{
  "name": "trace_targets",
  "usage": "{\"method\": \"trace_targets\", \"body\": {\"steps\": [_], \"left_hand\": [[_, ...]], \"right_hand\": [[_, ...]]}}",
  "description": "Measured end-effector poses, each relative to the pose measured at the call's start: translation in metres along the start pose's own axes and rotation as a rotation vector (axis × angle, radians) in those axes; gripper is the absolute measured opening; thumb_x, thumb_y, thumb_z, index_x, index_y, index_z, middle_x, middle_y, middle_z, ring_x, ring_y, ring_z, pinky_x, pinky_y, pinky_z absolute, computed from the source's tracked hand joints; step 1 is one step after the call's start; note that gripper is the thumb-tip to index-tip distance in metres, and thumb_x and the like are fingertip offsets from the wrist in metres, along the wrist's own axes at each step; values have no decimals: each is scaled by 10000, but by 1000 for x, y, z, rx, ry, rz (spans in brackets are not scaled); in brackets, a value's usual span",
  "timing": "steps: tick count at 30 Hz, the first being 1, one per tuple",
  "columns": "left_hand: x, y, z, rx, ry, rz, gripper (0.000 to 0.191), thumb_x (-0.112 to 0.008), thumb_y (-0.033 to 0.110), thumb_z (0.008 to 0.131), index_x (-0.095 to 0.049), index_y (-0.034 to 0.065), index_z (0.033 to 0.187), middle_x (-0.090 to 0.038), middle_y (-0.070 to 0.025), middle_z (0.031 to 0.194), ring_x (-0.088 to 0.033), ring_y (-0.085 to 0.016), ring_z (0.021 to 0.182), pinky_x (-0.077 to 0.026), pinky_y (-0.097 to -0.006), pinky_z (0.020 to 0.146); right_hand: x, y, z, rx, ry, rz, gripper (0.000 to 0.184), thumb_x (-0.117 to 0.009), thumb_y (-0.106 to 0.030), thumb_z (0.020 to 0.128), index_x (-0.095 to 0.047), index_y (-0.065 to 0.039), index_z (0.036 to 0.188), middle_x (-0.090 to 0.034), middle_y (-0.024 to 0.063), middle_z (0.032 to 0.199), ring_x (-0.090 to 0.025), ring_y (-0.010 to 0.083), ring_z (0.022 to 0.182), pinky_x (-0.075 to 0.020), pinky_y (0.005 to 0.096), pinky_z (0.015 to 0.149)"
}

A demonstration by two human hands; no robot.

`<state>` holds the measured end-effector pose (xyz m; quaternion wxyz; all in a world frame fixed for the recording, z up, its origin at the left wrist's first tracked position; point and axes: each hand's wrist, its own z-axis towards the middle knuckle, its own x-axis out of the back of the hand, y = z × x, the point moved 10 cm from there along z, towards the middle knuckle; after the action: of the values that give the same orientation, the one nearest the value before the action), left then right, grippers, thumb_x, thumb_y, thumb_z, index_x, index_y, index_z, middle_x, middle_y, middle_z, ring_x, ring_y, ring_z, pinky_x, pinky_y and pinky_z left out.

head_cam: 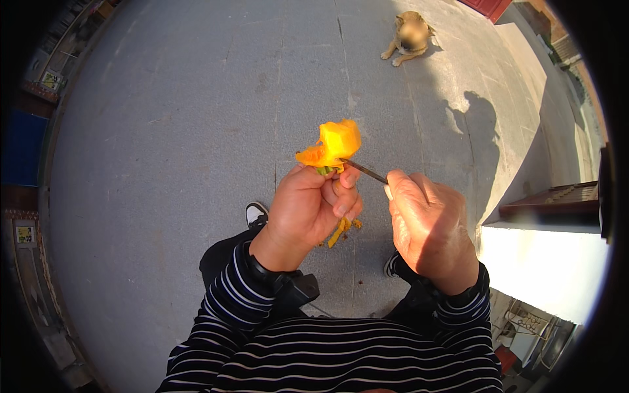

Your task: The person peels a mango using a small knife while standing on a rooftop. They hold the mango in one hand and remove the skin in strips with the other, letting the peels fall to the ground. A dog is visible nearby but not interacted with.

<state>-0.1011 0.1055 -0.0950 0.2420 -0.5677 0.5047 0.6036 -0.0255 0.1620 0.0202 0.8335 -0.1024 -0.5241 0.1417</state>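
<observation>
My left hand (314, 209) is closed around the lower end of a peeled yellow-orange fruit or squash (339, 138), which points away from me. A ragged orange piece juts from its left side, and some green (325, 170) shows just above my fingers. In my right hand (430, 221) is a thin, narrow-bladed knife (366, 171); most of its handle is hidden by the fist. The tip of the blade meets the fruit's lower right side. Below my left hand, yellow peelings (341, 231) lie on the ground between my feet.
A tan dog (412, 39) lies on the concrete ground (196, 123) ahead to the right. Close on my right stands a bright white surface (540, 265), with a dark red frame above it. A metal rack (528, 322) is at lower right. My shoes (256, 214) flank the peelings.
</observation>
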Motion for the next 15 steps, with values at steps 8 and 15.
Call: {"method": "trace_targets", "body": {"steps": [8,15], "left_hand": [[2,0,-2,-22,35,78,186,-393,92,930,-502,22,1064,-574,-82,810,-499,-182,513,-430,-365,589],[3,-4,-1,-17,29,42,201,-424,89,903,-508,-9,1057,-599,-119,811,-482,-184,471,-423,-374,534]], "right_hand": [[-6,12,-1,-118,-24,219,269,-652,23,750,-591,28,1012,-556,122,692,-586,277,546,-464,341,469],[-14,23,-3,-180,-58,429,196,-612,25,824,-584,44,1017,-583,156,746,-585,297,583,-468,318,515]]}}
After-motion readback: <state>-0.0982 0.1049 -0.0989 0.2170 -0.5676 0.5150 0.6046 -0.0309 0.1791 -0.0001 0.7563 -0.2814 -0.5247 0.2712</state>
